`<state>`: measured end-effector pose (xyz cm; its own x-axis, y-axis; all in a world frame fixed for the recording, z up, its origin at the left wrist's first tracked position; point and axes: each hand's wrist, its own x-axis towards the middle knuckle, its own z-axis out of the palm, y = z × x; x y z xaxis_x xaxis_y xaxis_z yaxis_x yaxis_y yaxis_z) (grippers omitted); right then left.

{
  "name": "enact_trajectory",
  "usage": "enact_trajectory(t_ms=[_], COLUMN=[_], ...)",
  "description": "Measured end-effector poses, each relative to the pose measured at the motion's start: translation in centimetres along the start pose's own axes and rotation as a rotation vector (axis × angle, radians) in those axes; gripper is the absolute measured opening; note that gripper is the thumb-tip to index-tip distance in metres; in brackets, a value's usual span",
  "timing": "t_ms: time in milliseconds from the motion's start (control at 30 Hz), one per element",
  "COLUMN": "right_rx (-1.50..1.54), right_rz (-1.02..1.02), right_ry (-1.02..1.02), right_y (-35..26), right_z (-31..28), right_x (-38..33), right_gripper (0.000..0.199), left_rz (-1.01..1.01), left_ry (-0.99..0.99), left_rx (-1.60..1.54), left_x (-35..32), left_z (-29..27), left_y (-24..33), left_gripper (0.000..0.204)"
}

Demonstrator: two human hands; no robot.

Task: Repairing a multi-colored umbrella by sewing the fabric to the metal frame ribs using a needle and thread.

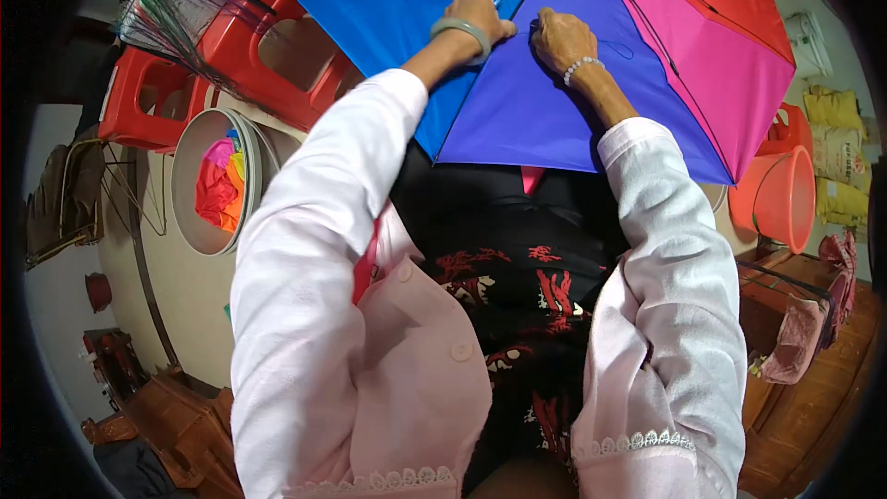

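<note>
Across my lap and ahead of me spreads an umbrella canopy (pixel 517 120) with blue, purple, pink and red panels, thin dark ribs lying along its seams. My left hand (pixel 476 18), with a pale bangle at the wrist, rests on the blue panel beside the rib between blue and purple, its fingers drawn together. Just across that rib, over the purple panel, my right hand (pixel 564 40) is closed in a pinch and wears a beaded bracelet. What either hand grips is too small to make out. A thin dark thread (pixel 617 48) loops over the purple cloth by my right hand.
At left, a pale bucket (pixel 189 194) holds bright folded cloth (pixel 220 187). Red plastic stools (pixel 152 97) stand behind it, one under a bundle of thin strands (pixel 176 14). A red bucket (pixel 783 196) and yellow sacks (pixel 836 157) are at right, near wooden furniture (pixel 813 397).
</note>
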<state>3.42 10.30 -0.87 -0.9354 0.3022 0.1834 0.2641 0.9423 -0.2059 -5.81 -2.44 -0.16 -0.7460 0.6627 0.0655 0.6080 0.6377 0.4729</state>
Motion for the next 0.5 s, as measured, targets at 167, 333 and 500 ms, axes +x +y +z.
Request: enact_trajectory(t_ms=[167,333,500], right_rx=[-0.071,-0.127,-0.003], right_rz=[0.097,0.115,0.075], right_ry=[0.125,0.134,0.157], right_y=[3.9,4.7,4.9], right_z=[0.2,-2.8,-4.0], right_x=[-0.1,-0.4,-0.7], right_gripper=[0.016,0.015,0.013], left_rz=[-0.058,0.149,0.24], left_ry=[0.081,0.011,-0.1], left_rx=[0.104,-0.033,-0.062], left_x=[-1.1,-0.9,-0.7], left_z=[0.0,0.9,2.0], left_y=[1.7,-1.1,-1.0], left_gripper=[0.021,0.021,0.025])
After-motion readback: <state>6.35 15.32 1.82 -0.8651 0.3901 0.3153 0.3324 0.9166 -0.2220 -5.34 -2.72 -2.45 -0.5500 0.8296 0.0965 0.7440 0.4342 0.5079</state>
